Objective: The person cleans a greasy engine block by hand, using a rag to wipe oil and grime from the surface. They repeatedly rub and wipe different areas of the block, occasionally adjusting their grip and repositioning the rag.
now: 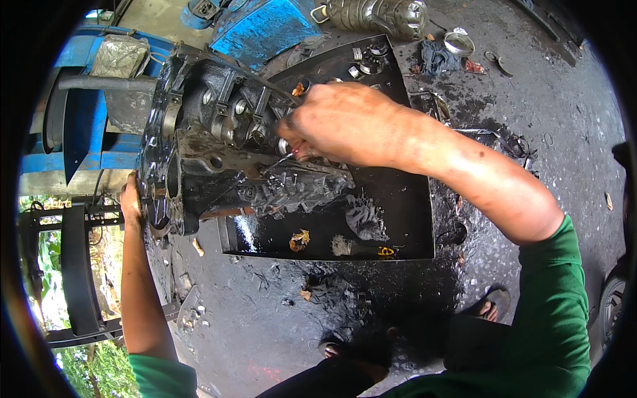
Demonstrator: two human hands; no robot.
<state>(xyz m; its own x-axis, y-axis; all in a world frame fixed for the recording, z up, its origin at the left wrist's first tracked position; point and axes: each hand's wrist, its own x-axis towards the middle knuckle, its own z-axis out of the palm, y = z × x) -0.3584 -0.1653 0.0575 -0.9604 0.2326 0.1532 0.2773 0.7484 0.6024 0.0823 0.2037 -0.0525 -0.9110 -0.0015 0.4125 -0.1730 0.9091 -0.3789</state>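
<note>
A black, oily engine block [199,149] stands tilted at the left, with its bearing saddles and inner cavities facing up. My left hand [130,199] grips the outer left edge of the block, its fingers partly hidden there. Over the block's right side my right hand [328,123] is closed, knuckles up. A thin, shiny, twisted-looking metal rod [284,158] sticks out below its fingers toward the block. The rest of the rod is hidden by the hand.
Under the block lies a black metal tray [405,239] holding a paintbrush [361,249], a dark rag [366,217] and several bearing shells [358,69]. Behind it are a blue container [265,30] and a clear plastic jug [378,16]. A metal ring [459,42] sits on the oily floor.
</note>
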